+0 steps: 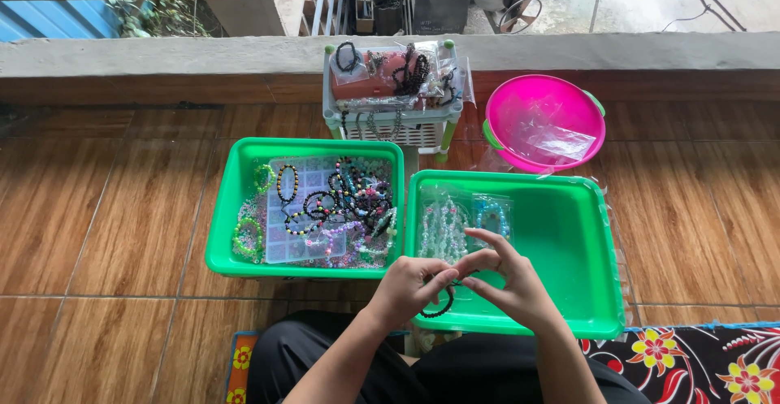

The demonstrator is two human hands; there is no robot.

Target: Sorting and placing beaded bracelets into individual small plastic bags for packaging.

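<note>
Head view, lower centre of frame: left hand (410,288) and right hand (505,278) meet over the near rim of the right-hand green rectangular plastic tub (569,233). Both pinch a black beaded bracelet (443,303) between thumb and fingertips; its loop hangs below the left fingers. Inside that tub, at its left end, lie clear plastic sleeves of pale green and blue bead bracelets (463,224). Left-hand green plastic tub (227,209) holds a clear compartment box (305,237) under loose mixed bracelets. Upper centre: white slotted basket (390,128) with bagged dark bracelets. Upper right: round pink plastic basin (544,120) containing clear bags.
</note>
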